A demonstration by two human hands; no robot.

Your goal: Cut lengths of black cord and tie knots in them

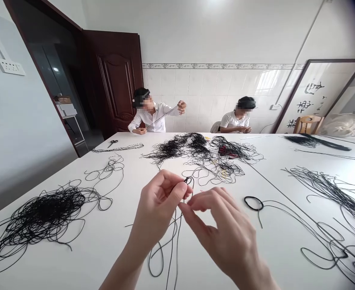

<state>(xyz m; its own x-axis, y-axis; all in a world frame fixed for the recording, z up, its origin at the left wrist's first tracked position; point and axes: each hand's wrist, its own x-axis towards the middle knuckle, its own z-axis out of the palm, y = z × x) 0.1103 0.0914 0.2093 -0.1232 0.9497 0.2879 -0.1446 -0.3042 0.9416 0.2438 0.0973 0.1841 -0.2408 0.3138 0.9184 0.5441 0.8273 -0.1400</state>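
White bench (83, 266) on my feed, tangled black cord pile (49, 207) at my left, scissors (114, 141) toward the far edge, black ring (251, 197) lying right.

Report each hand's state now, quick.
Left hand: closed, holding a looped black cord between thumb and fingers.
Right hand: thumb and fingertips closed, seemingly pinching the same cord just below the left.

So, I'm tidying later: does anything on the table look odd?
A dark red item shows among the black cords toward the far edge of the table; its colour looks odd there. I can't tell what it is.
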